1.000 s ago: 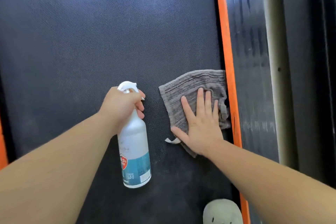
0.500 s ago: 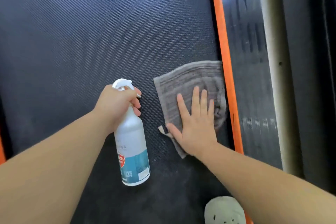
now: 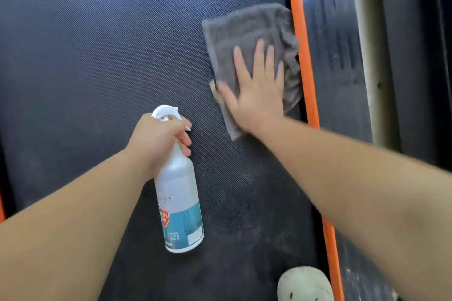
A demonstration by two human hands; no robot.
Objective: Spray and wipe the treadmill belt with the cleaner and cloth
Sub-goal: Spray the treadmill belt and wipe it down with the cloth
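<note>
The dark textured treadmill belt [image 3: 102, 56] fills most of the head view. A grey cloth [image 3: 247, 29] lies on it against the belt's right edge. My right hand [image 3: 256, 90] presses flat on the cloth with straight, spread fingers. My left hand [image 3: 159, 139] grips the neck and trigger of a white spray bottle [image 3: 178, 198] with a teal label, held above the belt left of the cloth, nozzle pointing away from me.
An orange strip [image 3: 300, 39] borders the belt on the right, with a black side rail [image 3: 332, 56] beyond it. A white shoe toe [image 3: 303, 286] shows at the bottom edge. Dusty smears mark the belt near the bottom right. Another orange strip shows at far left.
My right hand has pushed the cloth forward along the belt's right edge, away from me. The left hand and bottle have stayed about where they were.
</note>
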